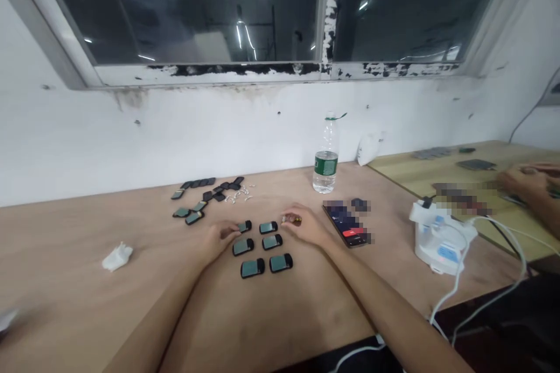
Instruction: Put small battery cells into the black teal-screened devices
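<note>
Now, at a pale tan plywood workbench (pixel 87 309): right hand (pixel 308 227) low over the far end of the grid, fingers pinched tight btwn thumb and tips on a tiny gold-and-black part (pixel 291 219), exact shape too small to tell. Left hand (pixel 217 239) just beside, fingers loosely curled, tips at the far-left unit of six rounded black cases with teal-grey faces (pixel 252 267), laid out in three rows of two; grasp or mere touch, impossible to tell. Step in hand, by the look: small part held right at the far row, hands close together. Further left and far, a loose scatter of more black cases (pixel 205 189) and small white bits (pixel 238 193). To the right, a partly blurred black smartphone (pixel 345 224); beyond it, a clear plastic water bottle w/ green label (pixel 326 154). Far right, a white plastic device (pixel 440 239) w/ white cables, and a co-worker's hand (pixel 525 182) over a pale yellow-green board (pixel 394 158). Near left, a crumpled white tissue (pixel 117 257).
</note>
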The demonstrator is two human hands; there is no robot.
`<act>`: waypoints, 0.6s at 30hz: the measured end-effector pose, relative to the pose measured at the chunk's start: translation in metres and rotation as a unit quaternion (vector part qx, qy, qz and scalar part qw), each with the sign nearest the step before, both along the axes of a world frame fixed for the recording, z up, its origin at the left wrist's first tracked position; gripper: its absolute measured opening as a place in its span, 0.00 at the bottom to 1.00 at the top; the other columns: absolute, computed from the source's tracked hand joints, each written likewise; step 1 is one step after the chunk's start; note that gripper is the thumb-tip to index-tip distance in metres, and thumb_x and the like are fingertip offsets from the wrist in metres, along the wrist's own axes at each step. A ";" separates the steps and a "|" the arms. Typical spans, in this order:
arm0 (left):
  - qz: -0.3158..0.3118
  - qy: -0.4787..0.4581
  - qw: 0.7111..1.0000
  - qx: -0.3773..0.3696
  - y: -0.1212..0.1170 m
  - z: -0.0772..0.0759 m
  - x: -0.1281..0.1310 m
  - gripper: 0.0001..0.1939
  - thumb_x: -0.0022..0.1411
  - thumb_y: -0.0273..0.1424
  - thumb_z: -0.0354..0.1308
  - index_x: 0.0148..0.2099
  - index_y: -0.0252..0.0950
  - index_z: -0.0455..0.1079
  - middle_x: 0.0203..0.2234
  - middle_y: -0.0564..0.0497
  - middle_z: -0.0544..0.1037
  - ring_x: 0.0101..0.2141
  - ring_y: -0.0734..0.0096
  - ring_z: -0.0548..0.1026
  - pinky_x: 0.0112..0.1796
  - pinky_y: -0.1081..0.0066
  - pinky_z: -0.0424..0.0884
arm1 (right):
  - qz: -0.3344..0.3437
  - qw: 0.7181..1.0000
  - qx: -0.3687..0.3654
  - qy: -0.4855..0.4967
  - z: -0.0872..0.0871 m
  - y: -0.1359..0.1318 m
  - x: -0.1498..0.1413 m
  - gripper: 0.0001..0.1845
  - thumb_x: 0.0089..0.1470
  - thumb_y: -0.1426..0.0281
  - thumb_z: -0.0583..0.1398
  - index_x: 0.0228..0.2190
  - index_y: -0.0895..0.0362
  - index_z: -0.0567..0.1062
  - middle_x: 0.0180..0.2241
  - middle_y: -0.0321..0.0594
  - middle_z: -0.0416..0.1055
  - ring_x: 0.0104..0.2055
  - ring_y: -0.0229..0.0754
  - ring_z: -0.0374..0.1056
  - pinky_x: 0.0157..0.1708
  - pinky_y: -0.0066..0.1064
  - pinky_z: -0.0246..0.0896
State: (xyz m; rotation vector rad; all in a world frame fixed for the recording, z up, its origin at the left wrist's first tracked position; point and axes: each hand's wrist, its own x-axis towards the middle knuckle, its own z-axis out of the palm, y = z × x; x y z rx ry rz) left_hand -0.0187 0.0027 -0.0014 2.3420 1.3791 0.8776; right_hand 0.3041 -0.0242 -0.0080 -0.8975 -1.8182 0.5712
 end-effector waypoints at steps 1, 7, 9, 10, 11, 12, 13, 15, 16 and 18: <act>0.004 0.005 1.000 0.003 -0.001 0.001 0.000 0.15 0.63 0.44 0.59 0.40 0.39 0.80 0.42 0.45 0.85 0.44 0.53 0.82 0.48 0.56 0.78 | -0.003 1.000 -0.001 0.004 0.000 -0.001 -0.001 0.10 0.56 0.69 0.66 0.42 0.56 0.83 0.39 0.44 0.78 0.37 0.42 0.75 0.40 0.34 0.73; -0.032 0.009 0.999 0.016 -0.003 0.000 -0.003 0.15 0.65 0.42 0.59 0.46 0.40 0.80 0.46 0.46 0.83 0.46 0.55 0.80 0.49 0.58 0.77 | 0.000 1.000 -0.016 0.011 0.005 -0.008 -0.008 0.10 0.59 0.64 0.65 0.40 0.53 0.85 0.42 0.45 0.82 0.43 0.49 0.78 0.48 0.42 0.73; -0.002 0.001 1.000 0.017 -0.001 -0.001 -0.005 0.14 0.62 0.43 0.62 0.43 0.39 0.80 0.45 0.45 0.84 0.44 0.54 0.81 0.47 0.58 0.78 | -0.005 0.999 -0.031 0.027 0.005 -0.010 -0.010 0.12 0.59 0.63 0.65 0.42 0.53 0.84 0.42 0.45 0.82 0.43 0.49 0.78 0.48 0.43 0.74; 0.014 -0.002 1.000 0.020 -0.001 -0.001 -0.006 0.14 0.61 0.43 0.63 0.41 0.39 0.80 0.43 0.45 0.84 0.42 0.54 0.82 0.45 0.58 0.78 | -0.007 0.998 -0.044 0.043 0.005 -0.011 -0.011 0.14 0.59 0.62 0.65 0.44 0.54 0.83 0.41 0.45 0.82 0.42 0.48 0.78 0.47 0.42 0.74; 0.025 -0.005 0.999 0.027 -0.001 0.000 -0.008 0.14 0.60 0.44 0.64 0.39 0.39 0.80 0.41 0.46 0.85 0.40 0.54 0.82 0.44 0.58 0.79 | -0.010 0.996 -0.058 0.064 0.006 -0.012 -0.012 0.16 0.58 0.61 0.66 0.46 0.55 0.81 0.41 0.45 0.81 0.42 0.47 0.77 0.46 0.40 0.74; 0.029 -0.008 0.999 0.036 -0.002 0.001 -0.009 0.13 0.60 0.44 0.64 0.38 0.39 0.80 0.39 0.47 0.85 0.39 0.55 0.82 0.43 0.59 0.79 | -0.012 0.994 -0.070 0.085 0.006 -0.012 -0.013 0.17 0.57 0.61 0.66 0.46 0.55 0.79 0.40 0.44 0.81 0.41 0.46 0.77 0.44 0.39 0.74; 0.025 -0.011 0.998 0.048 -0.004 0.003 -0.010 0.13 0.61 0.44 0.65 0.37 0.40 0.80 0.38 0.47 0.85 0.39 0.56 0.82 0.42 0.60 0.79 | -0.013 0.991 -0.080 0.103 0.006 -0.013 -0.014 0.17 0.56 0.60 0.67 0.44 0.56 0.78 0.38 0.43 0.80 0.40 0.44 0.76 0.43 0.37 0.74; 0.007 -0.017 0.996 0.086 -0.011 0.007 -0.008 0.12 0.62 0.43 0.65 0.37 0.40 0.80 0.39 0.48 0.85 0.39 0.58 0.82 0.43 0.61 0.79 | -0.014 0.988 -0.090 0.124 0.007 -0.015 -0.018 0.15 0.55 0.59 0.67 0.39 0.55 0.77 0.37 0.42 0.79 0.39 0.43 0.76 0.43 0.36 0.73; -0.004 -0.020 0.993 0.113 -0.014 0.009 -0.005 0.12 0.63 0.43 0.65 0.38 0.41 0.80 0.40 0.48 0.84 0.40 0.59 0.82 0.44 0.62 0.79 | -0.012 0.987 -0.093 0.127 0.007 -0.016 -0.020 0.14 0.55 0.58 0.68 0.36 0.55 0.76 0.36 0.42 0.79 0.38 0.43 0.76 0.43 0.36 0.73; -0.034 -0.019 0.984 0.176 -0.021 0.009 0.005 0.10 0.65 0.41 0.64 0.38 0.41 0.80 0.42 0.48 0.84 0.42 0.60 0.81 0.45 0.62 0.78 | -0.004 0.987 -0.095 0.129 0.006 -0.018 -0.027 0.15 0.54 0.57 0.68 0.34 0.55 0.77 0.36 0.41 0.79 0.38 0.43 0.75 0.43 0.36 0.72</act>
